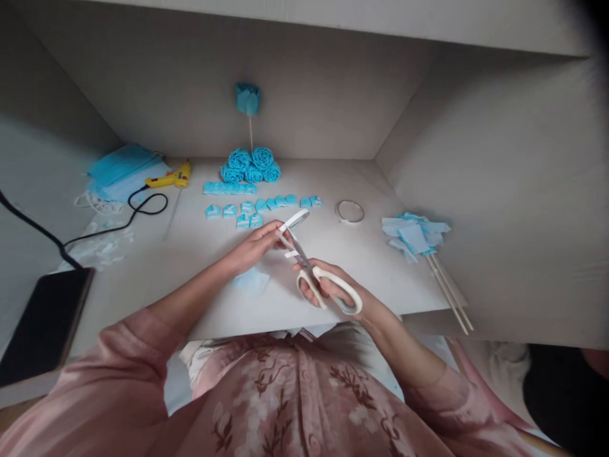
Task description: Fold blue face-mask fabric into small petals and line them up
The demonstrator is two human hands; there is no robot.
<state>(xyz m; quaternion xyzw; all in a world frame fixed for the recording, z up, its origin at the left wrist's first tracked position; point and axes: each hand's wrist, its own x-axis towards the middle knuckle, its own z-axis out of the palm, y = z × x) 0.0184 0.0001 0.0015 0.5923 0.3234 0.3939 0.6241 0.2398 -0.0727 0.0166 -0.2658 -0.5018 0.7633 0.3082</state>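
My left hand (pixel 259 244) pinches a thin roll of white tape (pixel 295 219) above the middle of the table. My right hand (pixel 335 270) has its fingers through the handles of white-handled scissors (pixel 356 301). The scissor blades point up and left to the tape beside my left fingertips. A short white strip (pixel 291 254) shows by the blades; whether it is cut free I cannot tell. Below my left hand lies a pale blue piece of fabric (pixel 252 281). Beyond my hands sit several small folded blue pieces (pixel 276 203) in rows, some with white strips on them.
Blue rosettes (pixel 252 166) are stacked at the back beside a blue flower on a stick (pixel 248 99). At left are face masks (pixel 124 168), a yellow glue gun (pixel 171 178), its cord and a black phone (pixel 45 324). Right: a ring-shaped roll (pixel 350 211), fabric scraps (pixel 413 236), sticks (pixel 450 292).
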